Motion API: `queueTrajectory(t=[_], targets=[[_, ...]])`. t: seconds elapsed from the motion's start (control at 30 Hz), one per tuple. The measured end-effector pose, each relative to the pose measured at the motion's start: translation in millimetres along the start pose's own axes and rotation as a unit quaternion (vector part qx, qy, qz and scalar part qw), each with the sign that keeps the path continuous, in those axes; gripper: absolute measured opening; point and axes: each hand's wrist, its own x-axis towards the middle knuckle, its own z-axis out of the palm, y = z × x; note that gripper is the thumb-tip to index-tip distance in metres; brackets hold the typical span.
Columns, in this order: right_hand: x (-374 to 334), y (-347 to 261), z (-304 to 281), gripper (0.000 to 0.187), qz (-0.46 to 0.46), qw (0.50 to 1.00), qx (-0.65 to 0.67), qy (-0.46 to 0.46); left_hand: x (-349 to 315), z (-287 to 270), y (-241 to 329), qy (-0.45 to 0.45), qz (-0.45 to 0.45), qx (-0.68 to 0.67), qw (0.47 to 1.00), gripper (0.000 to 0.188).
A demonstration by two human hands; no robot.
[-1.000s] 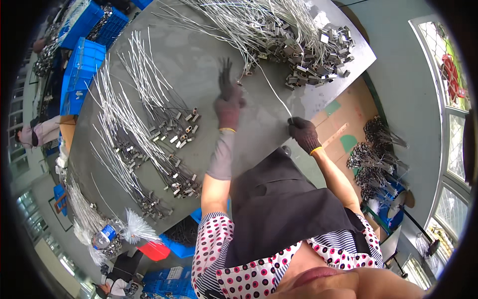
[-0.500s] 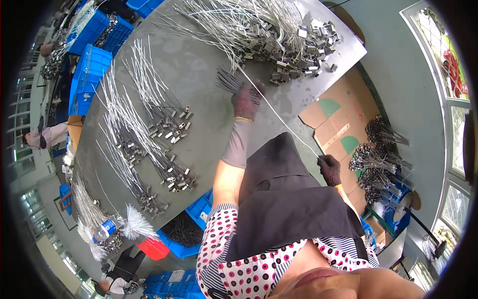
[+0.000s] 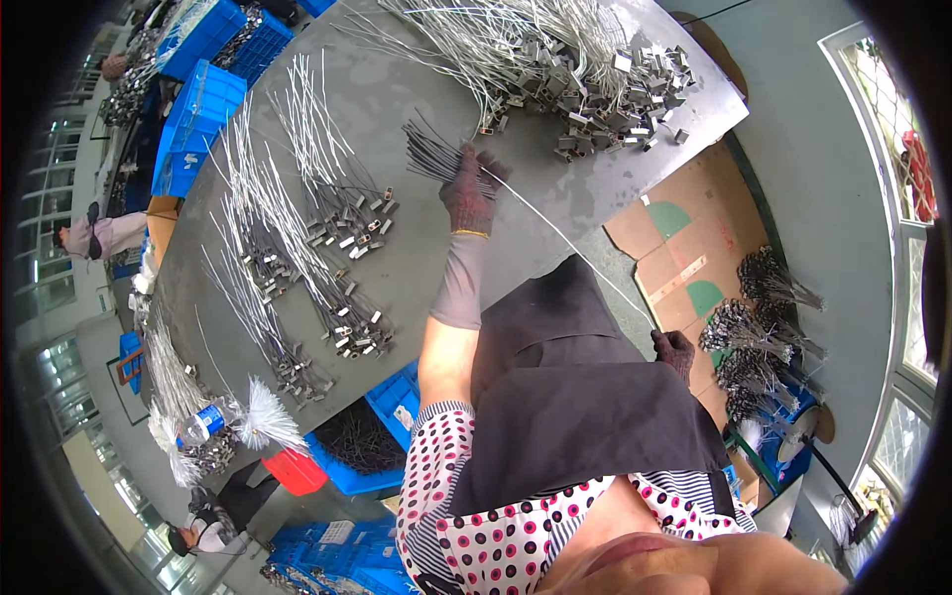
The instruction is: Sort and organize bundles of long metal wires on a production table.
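Note:
My left hand (image 3: 469, 194), in a dark glove, is closed on a small bunch of thin dark wires (image 3: 428, 156) on the grey metal table (image 3: 416, 258). A single long silver wire (image 3: 570, 241) runs from that hand down to my right hand (image 3: 676, 349), also gloved, which pinches its far end beside my dark apron, off the table's edge. A big heap of silver wires with metal end blocks (image 3: 570, 69) lies just beyond the left hand.
Several sorted wire bundles (image 3: 317, 228) cover the table's left half. Blue crates (image 3: 198, 89) stand at the far left and under the near edge. Flattened cardboard (image 3: 684, 238) and more bundles (image 3: 754, 317) lie on the floor at right. A water bottle (image 3: 203, 423) lies at the near corner.
My right hand has drawn the long wire down and off the table toward my side. My left hand has shifted slightly farther onto the table, still on the dark wires.

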Motion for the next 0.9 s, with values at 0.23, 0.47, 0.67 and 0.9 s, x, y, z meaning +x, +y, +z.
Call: queueTrajectory(t=[0.23, 0.47, 0.67, 0.9], targets=[[18.9, -50.9, 65.5, 0.035, -0.048, 0.99, 0.001, -0.134, -13.8, -35.8, -4.9, -0.04, -0.066, -0.041, 0.996, 0.02], [32.7, -180.5, 175.9, 0.048, -0.165, 0.956, 0.114, -0.215, -45.8, -45.0, -30.4, -0.124, -0.036, 0.214, 0.968, 0.024], [64.9, -260.8, 259.9, 0.052, -0.334, 0.939, -0.015, -0.077, -47.8, -20.9, -21.7, -0.072, -0.019, 0.351, 0.934, 0.039], [90.3, -303.6, 303.7, 0.042, -0.397, 0.899, -0.162, -0.089, -4.4, -35.7, 19.9, -0.052, 0.106, 0.623, 0.773, 0.035]])
